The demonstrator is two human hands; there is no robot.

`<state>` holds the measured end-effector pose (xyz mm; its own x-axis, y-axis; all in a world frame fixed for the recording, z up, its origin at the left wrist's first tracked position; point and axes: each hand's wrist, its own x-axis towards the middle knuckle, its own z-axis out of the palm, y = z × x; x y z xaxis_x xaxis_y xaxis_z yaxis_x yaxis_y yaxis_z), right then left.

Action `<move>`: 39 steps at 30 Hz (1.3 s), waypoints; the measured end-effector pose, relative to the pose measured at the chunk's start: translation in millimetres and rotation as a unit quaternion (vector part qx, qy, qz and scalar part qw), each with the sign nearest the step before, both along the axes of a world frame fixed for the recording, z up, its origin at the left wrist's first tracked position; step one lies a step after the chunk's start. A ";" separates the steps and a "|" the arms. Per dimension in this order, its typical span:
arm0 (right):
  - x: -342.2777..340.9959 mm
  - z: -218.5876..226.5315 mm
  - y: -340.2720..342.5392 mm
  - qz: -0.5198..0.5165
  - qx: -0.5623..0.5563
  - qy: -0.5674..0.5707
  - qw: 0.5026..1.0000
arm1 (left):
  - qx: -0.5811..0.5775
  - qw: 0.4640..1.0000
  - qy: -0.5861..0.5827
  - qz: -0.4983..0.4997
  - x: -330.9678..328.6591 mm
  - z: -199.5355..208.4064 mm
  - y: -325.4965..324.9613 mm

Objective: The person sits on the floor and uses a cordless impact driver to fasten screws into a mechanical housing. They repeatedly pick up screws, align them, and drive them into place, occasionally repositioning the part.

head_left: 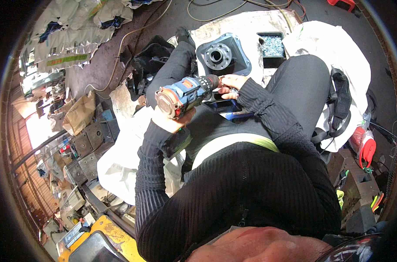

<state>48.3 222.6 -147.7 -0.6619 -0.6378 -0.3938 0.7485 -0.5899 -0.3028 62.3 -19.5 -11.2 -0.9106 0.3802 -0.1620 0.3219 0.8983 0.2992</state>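
Note:
My left hand (168,124) is wrapped round the handle of a blue and orange cordless drill (185,94), which points to the right above my lap. At the drill's nose, my right hand (234,84) has its fingers curled in. Small shiny pieces that look like screws show between those fingers; the drill's tip is partly hidden there. Just beyond both hands, a round grey metal flange (217,56) with a central hole and a ring of smaller holes rests in a blue-grey square tray (243,69). To its right, a black box (274,62) holds many small silvery-blue screws (272,45).
A dark phone-like object (222,105) lies in my lap. White sacks (325,39) surround my legs. Hoses (120,56) cross the floor ahead. Metal blocks (84,143) stand at left, a yellow machine (115,231) at lower left, and a red-lidded container (367,148) at right.

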 end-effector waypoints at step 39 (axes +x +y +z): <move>-7.4 -53.2 -1.1 -0.167 0.211 -0.095 0.958 | 0.071 0.985 -0.159 0.010 -62.3 23.1 21.1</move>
<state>40.9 221.5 -200.9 -0.6917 -0.1602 -0.7042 0.6054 -0.6604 -0.4443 0.0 1.6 11.8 -0.8305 0.4018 -0.3859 0.1744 0.8453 0.5050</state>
